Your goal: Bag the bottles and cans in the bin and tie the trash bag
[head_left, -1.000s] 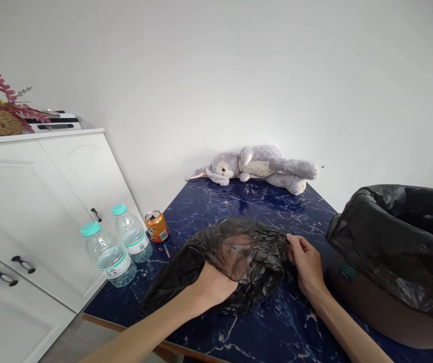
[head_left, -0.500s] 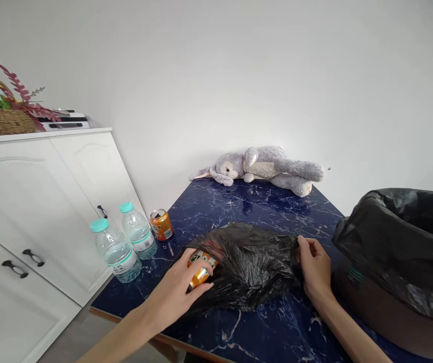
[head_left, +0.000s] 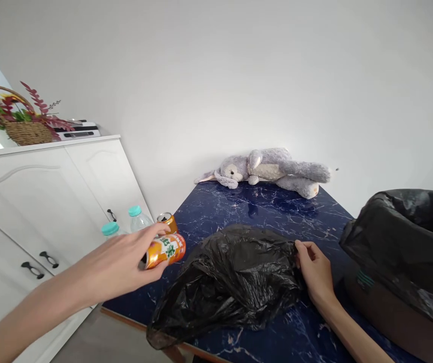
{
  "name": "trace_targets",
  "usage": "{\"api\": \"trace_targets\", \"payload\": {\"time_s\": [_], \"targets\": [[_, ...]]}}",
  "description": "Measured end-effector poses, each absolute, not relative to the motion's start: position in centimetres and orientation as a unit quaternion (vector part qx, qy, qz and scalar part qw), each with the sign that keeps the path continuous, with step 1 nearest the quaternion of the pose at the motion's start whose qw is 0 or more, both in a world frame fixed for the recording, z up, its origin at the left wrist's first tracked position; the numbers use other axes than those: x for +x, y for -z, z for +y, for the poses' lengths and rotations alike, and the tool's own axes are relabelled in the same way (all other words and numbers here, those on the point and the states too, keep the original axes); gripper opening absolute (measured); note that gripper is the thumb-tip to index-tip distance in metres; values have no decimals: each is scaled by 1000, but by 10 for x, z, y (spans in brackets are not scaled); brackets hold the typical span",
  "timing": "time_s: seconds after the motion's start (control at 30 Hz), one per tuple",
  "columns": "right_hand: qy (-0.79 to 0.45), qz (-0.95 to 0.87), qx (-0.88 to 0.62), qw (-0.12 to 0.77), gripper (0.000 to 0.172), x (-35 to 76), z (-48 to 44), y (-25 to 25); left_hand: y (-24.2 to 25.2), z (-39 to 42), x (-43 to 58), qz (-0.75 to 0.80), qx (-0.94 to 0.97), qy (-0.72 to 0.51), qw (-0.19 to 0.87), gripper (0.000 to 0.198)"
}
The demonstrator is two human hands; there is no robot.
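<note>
My left hand [head_left: 140, 254] is closed around an orange drink can [head_left: 166, 250], which lies sideways in the grip above the table's left side. Just behind it stands another orange can [head_left: 169, 220], partly hidden by my hand. Two clear water bottles with teal caps, the nearer bottle [head_left: 111, 229] and the farther bottle [head_left: 139, 219], are mostly covered by my left hand and wrist. A crumpled black plastic bag [head_left: 235, 277] lies across the middle of the table, its near left corner over the front edge. My right hand [head_left: 316, 269] pinches the bag's right end.
At the right stands a dark bin [head_left: 386, 307] lined with a black bag [head_left: 401, 252]. A grey plush rabbit [head_left: 269, 169] lies along the back of the blue marbled table [head_left: 276, 209]. White cabinets [head_left: 50, 196] at the left carry a flower basket [head_left: 29, 132].
My left hand has drawn the can out of the black bag and moved it left, near the bottles. The bag's left part has flattened toward the front edge. My right hand keeps its pinch.
</note>
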State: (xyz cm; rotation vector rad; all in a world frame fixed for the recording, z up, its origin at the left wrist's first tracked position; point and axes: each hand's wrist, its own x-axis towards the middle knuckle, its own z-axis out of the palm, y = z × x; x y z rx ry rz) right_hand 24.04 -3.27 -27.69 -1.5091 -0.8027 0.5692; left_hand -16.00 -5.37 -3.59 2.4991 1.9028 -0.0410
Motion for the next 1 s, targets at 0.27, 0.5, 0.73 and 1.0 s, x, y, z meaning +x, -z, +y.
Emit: {"api": "trace_targets", "payload": {"time_s": [0.27,0.5,0.73,1.0], "targets": [[-240,-371,-650,618,51,238,-32,277,50,18,-116,471,853,224,-15,52],[-240,-402,-646,603,49,240,-32,283,64,48,-114,456,847,267,-53,51],[-243,-425,-643,589,50,237,-31,286,69,54,-122,445,856,251,-77,48],[-96,-439,-638,626,43,235,-31,280,75,38,-127,403,898,147,-96,60]]}}
